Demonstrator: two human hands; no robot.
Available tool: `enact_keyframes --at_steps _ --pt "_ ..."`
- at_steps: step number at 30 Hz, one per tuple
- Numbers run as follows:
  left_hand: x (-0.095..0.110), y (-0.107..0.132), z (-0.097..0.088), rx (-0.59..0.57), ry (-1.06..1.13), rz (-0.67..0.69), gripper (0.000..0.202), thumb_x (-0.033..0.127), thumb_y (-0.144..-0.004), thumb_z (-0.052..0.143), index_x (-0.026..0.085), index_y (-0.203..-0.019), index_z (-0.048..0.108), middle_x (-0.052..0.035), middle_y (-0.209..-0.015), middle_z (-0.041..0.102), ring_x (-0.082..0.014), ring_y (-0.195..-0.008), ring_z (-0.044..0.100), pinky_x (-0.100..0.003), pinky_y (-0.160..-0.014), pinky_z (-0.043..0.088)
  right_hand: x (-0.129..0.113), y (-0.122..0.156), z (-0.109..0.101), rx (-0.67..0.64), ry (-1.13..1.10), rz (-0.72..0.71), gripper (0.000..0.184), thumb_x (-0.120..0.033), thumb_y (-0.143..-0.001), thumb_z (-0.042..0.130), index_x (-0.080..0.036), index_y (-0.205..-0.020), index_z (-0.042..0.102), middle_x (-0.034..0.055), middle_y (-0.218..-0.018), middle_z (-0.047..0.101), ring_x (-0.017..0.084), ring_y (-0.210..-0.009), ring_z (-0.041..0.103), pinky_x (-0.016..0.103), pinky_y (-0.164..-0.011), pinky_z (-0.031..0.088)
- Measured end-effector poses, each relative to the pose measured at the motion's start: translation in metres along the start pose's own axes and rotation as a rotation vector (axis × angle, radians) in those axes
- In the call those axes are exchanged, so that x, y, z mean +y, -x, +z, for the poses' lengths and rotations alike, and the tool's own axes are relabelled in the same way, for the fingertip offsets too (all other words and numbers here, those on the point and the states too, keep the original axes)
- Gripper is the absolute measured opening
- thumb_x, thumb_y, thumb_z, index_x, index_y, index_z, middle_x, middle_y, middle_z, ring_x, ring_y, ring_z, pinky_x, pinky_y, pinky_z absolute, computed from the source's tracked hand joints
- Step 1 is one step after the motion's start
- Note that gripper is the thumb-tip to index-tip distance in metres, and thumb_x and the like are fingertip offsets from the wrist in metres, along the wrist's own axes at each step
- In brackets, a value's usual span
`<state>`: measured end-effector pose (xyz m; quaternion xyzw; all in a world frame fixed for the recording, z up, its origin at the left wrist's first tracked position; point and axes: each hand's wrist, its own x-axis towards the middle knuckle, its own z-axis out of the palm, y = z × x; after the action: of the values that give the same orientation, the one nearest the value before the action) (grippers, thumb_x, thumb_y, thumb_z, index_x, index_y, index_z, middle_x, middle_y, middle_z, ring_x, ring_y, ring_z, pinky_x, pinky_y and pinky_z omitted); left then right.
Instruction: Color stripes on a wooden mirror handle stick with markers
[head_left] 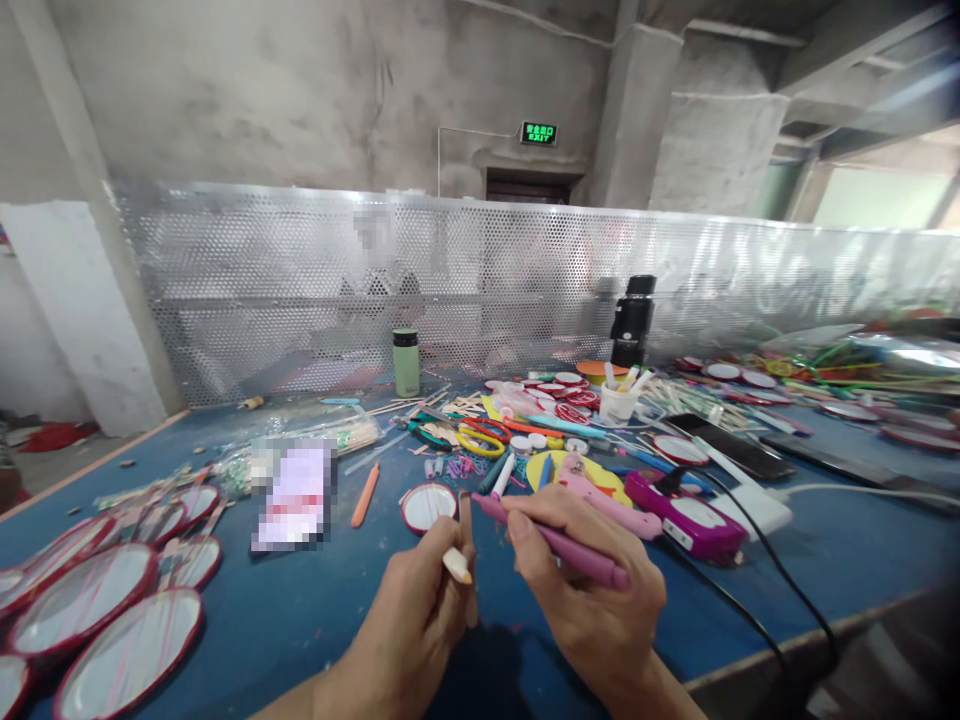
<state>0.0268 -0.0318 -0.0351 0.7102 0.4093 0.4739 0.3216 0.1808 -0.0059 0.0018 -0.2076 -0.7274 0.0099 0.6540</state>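
My left hand [409, 610] is closed on a flat wooden stick [467, 530], held upright. A short cream-coloured rod [456, 566] with an orange-tan end also sticks out between its fingers. In my right hand [600, 610] lies a purple-pink pen-shaped tool [585, 555], gripped like a pencil. The tool's tip points left, close to the top of the stick; whether they touch I cannot tell. Just behind my left hand sits a round white disc with a red rim [429, 508]. A pink gun-shaped tool [611, 510] lies beyond my right hand.
Several red-rimmed discs [131, 650] crowd the left, near a phone [294, 495] and an orange stick [365, 496]. Scissors [484, 437], a white cup [619, 402] and bottles [406, 362] stand or lie further back. At right, a purple device [690, 515] trails black cables.
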Motion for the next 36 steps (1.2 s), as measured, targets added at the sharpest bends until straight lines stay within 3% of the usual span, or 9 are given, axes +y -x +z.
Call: enact_keyframes --at_steps 36 --pt "-0.0045 0.0016 0.0002 -0.003 -0.015 -0.003 0.032 0.042 -0.103 0.032 0.023 -0.078 0.039 0.0075 -0.059 0.043 -0.0091 -0.048 0.035 -0.019 -0.046 0.027 0.0002 0.0012 -0.0016 -0.002 0.016 -0.032 0.016 -0.004 -0.085 0.06 -0.017 -0.081 0.068 -0.0004 -0.071 0.071 0.011 -0.062 0.065 0.022 -0.065 0.052"
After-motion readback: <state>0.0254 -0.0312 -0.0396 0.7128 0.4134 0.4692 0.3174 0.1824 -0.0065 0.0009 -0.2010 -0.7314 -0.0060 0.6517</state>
